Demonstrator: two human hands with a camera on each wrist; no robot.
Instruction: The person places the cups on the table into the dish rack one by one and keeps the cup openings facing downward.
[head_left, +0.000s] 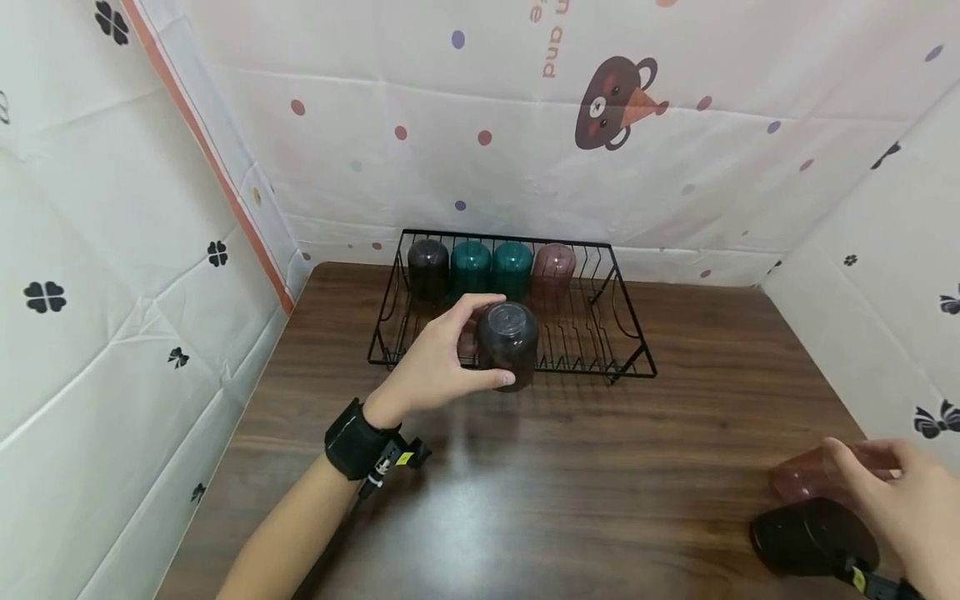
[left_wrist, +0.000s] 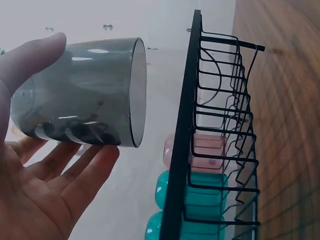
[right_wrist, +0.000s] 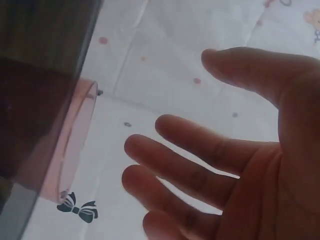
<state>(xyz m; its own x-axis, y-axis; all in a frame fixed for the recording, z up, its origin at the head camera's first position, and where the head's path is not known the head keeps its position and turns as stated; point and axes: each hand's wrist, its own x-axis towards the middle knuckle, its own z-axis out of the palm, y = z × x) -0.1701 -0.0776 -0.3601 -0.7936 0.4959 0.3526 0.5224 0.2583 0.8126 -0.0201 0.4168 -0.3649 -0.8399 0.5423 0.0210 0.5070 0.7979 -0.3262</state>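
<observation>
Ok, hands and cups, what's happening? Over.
Left hand grips dark cup, upside down, above rack front. Right hand open, beside pink cup on table. Four cups in the rack's back row, front free.

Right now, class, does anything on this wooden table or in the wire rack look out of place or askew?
Two things do. A pink translucent plastic cup lies near the right hand, far from the black wire dish rack where four cups stand upside down in a row. A dark cup sits beside it. Nothing looks spilled or broken.
</observation>
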